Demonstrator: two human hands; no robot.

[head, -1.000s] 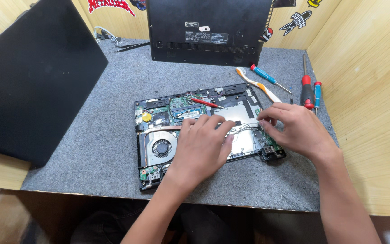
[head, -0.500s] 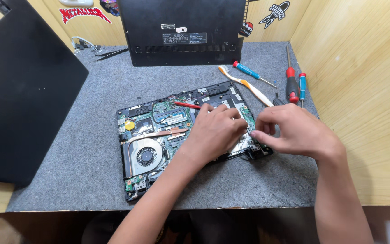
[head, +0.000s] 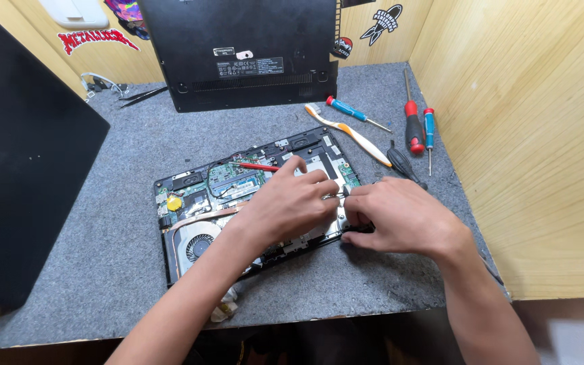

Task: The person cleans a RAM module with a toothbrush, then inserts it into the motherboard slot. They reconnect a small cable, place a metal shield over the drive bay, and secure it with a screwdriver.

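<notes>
An opened laptop base (head: 190,196) lies on the grey mat with its fan (head: 197,245), green boards and a red cable showing. My left hand (head: 292,203) lies over a silver plate (head: 338,217) in the right half of the base, fingers bent and pressing on it. Right beside it, my right hand (head: 400,220) is curled at the base's right edge, and its fingertips pinch the plate's edge next to my left fingers. What lies under both hands is hidden.
The black bottom cover (head: 238,54) leans at the back. A black panel (head: 21,155) stands at the left. A white-and-orange brush (head: 349,132), a blue screwdriver (head: 356,113), a red one (head: 412,125), another blue one (head: 428,132) and a black tool (head: 400,162) lie right of the laptop, near the wooden wall (head: 528,135).
My right hand has drawn in toward my left hand and down to the laptop's right edge. My left hand stays on the plate. The view has shifted.
</notes>
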